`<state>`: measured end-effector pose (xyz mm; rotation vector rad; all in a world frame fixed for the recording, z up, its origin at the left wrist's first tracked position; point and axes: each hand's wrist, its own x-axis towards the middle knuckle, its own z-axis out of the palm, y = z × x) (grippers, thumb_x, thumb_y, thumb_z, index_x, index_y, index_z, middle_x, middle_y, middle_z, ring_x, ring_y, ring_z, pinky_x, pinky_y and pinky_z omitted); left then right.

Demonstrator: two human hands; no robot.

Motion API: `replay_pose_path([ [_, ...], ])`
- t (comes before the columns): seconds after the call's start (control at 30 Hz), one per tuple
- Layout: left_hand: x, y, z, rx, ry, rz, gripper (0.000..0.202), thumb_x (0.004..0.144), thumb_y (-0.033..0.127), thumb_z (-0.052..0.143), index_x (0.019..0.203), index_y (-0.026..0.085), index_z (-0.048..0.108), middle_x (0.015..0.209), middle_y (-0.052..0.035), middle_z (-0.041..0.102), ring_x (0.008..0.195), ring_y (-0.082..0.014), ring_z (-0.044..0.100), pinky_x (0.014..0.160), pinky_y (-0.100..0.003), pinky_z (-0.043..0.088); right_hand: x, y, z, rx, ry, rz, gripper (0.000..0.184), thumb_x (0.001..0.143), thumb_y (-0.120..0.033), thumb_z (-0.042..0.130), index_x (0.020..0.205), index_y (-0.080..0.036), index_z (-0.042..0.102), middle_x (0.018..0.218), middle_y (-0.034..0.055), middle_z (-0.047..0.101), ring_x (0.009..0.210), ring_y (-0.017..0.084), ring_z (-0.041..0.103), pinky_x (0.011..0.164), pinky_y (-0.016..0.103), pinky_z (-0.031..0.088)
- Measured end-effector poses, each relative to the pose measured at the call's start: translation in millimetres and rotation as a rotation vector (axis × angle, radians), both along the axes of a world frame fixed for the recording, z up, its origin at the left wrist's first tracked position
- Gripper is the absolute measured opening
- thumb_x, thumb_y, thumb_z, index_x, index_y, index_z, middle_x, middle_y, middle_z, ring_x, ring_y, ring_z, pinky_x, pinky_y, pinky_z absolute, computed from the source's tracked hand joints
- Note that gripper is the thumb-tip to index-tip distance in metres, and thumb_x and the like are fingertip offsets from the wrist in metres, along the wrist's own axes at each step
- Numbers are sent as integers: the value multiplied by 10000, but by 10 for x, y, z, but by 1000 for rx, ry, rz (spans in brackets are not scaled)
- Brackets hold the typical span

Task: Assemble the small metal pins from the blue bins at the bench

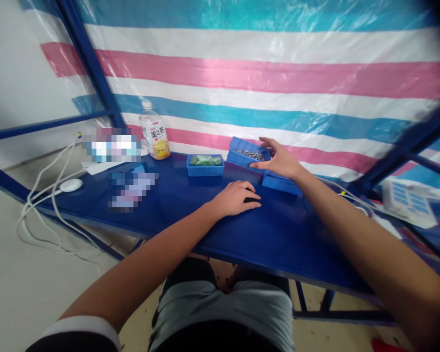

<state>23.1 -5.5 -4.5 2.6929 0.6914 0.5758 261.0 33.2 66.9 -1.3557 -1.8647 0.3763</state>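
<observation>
My right hand [284,161] reaches to the back of the table and grips the right end of a blue bin [238,158], thumb at the front and fingers behind. Small metal pieces like screws [254,154] lie in this bin, which sits at a slant. Just below my right hand is a second blue bin [280,183], partly covered by the hand and forearm; its contents are hidden. My left hand [236,198] rests on the blue tabletop [190,220], palm down, with fingers apart. To its upper left stands a blue bin [205,169] of green pieces [206,160].
A drink bottle [156,132] stands at the back left. White cables [55,195] and a round white disc [71,185] lie at the left edge. A white box with blue panels [407,201] sits at right. Striped sheeting [223,73] hangs behind, between blue metal posts [90,58].
</observation>
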Motion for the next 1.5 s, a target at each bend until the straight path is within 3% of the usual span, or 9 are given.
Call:
replay_pose_path([
  [0.07,-54,17,25,-16,4,-19,404,1041,552,598,1294,296,781,1380,-71,683,1292,-287,613,1159,-441,429,35,-153,148,-3,56,-13,1175,604,-620,974,1612,-282,475,1499,140,621,1353,401,611,1120,586,537],
  [0.2,-191,44,77,-65,-9,-52,400,1033,554,602,1274,287,778,1371,-98,681,1287,-296,623,1165,-463,445,215,-599,353,-54,35,-7,1191,595,-589,996,1627,-339,456,1496,117,625,1398,418,576,1194,642,458],
  [0.37,-254,40,104,-92,-24,-58,469,1005,621,607,1276,270,759,1357,-120,678,1322,-318,596,1164,-473,452,519,-1179,348,-148,-33,-5,1165,609,-613,978,1625,-407,448,1462,80,642,1394,418,595,1221,643,452],
  [0.6,-187,-40,103,-118,43,73,1060,831,851,664,1672,275,375,1622,-149,489,1456,-408,486,1191,-510,416,801,-1614,322,-231,-209,-60,1109,646,-605,958,1621,-379,479,1551,102,611,1439,471,553,1178,582,529],
  [0.8,-135,-90,102,-114,62,64,1080,819,876,650,1671,276,370,1638,-141,477,1486,-417,460,1221,-522,379,1080,-1594,324,-224,-425,-49,1095,661,-615,947,1622,-447,451,1547,86,621,1371,482,610,1129,620,562],
  [0.93,-102,-90,92,-105,61,43,1059,835,865,645,1672,280,365,1642,-138,476,1486,-406,461,1230,-509,368,1106,-1536,399,-192,-450,23,1097,685,-631,927,1641,-433,425,1570,94,589,1392,471,590,1164,599,537],
  [1.17,-50,-90,81,-82,89,48,1147,816,892,642,1693,226,323,1662,-173,452,1517,-420,441,1241,-515,357,681,-1323,584,-122,-516,125,1176,681,-703,897,1682,-359,385,1517,127,612,1361,477,598,1121,670,543],
  [1.5,-14,-75,17,-52,45,43,1311,725,947,670,1707,178,269,1699,-203,418,1557,-426,413,1262,-517,327,129,-1085,504,-7,-366,178,1306,678,-645,920,1738,-335,223,1637,146,498,1425,478,541,1114,675,538],
])
